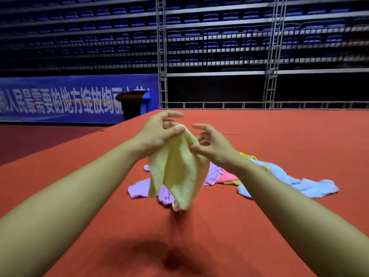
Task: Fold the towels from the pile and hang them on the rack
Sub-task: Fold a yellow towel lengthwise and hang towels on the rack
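- Holding a yellow towel (177,172) up over the pile (229,176), left hand (159,132) pinching its top corner, right hand (211,144) pinching the edge.
- Next, I'd say: find corners, spread, fold.

One readable text only: white Chinese characters along a blue banner (75,96) on the wall at left, behind the red surface. Legible part: "人民最需要的地方绽放绚丽". The character before "人民" is cut by the frame's left edge. The banner's right end is partly covered by a black bin (132,104), and the characters above the bin are too cut off to read. No other labels, brands or numbers legible.
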